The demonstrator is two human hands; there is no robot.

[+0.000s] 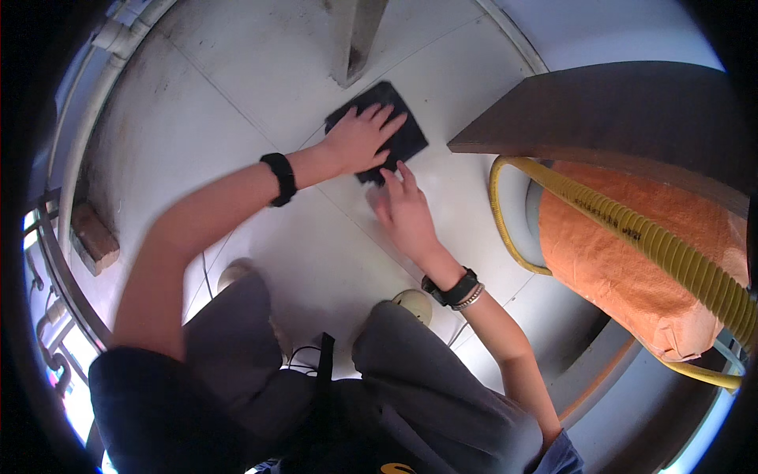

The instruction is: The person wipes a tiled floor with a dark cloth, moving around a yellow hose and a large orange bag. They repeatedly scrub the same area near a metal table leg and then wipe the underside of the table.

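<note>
A flat, dark rectangular piece (408, 133), which looks like folded cloth, lies at an angle on the pale tiled floor. My left hand (362, 141) rests palm down across it with the fingers spread, hiding its left and middle part. Close to the near edge is my right hand (407, 220), fingers slightly bent and apart. Its fingertips come up to the lower corner; whether they touch it is unclear. Blur softens the right thumb side.
A pale post (355, 44) meets the floor just beyond the dark piece. At right, a dark wooden board (604, 112) juts in above an orange sack (628, 249) and a yellow corrugated hose (622, 219). A brick (95, 237) and a pipe (86, 130) line the left side.
</note>
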